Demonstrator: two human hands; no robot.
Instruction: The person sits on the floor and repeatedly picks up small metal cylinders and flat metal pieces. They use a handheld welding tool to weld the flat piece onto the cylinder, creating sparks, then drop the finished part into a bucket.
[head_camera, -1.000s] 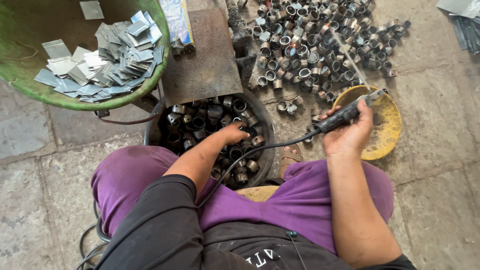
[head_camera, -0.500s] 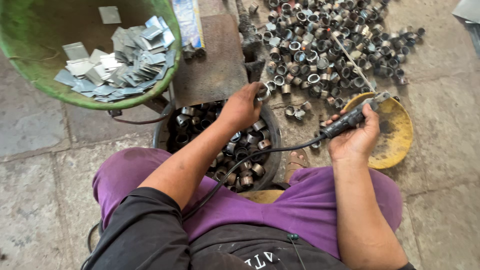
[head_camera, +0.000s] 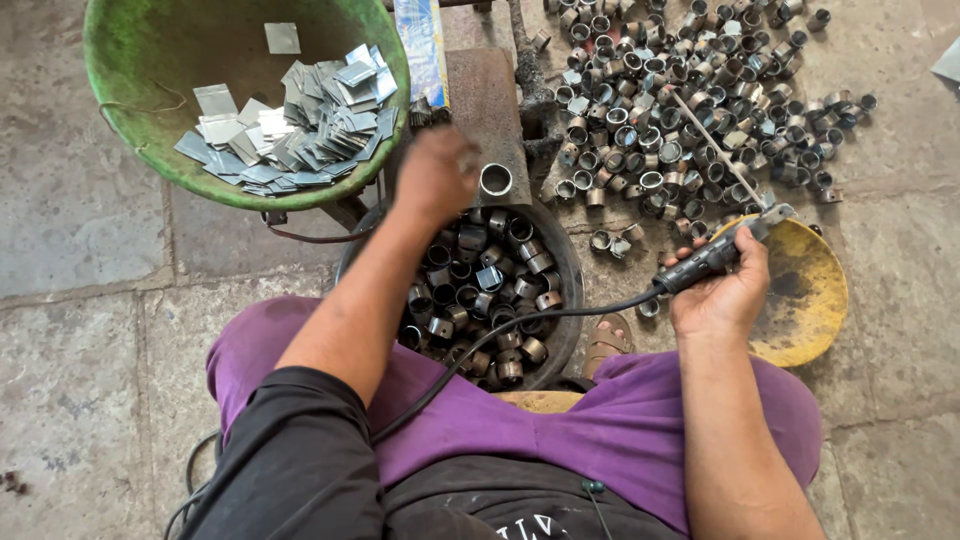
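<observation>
Right hand (head_camera: 722, 290): grip wrapped tight round the black handle of a welding holder (head_camera: 712, 255), its thin rod (head_camera: 715, 145) slanting away over the floor. A black cable (head_camera: 520, 330) trails back from the grip across the purple-trousered lap.

Left hand (head_camera: 432, 172): blurred, hovering at a rusty metal block (head_camera: 488, 110); whether that grip is shut or holds anything I cannot tell. Just beside its fingers a short metal ring (head_camera: 496, 180) stands upright on the block's near edge.

Below the left wrist, a dark tub (head_camera: 566, 270) well filled with rings. Beyond the rod, a broad scatter of rings on the stone floor (head_camera: 80, 220). Left of the block, a green basin (head_camera: 130, 170) of cut steel squares. Judging by tub and scatter, plenty handled, plenty left.
</observation>
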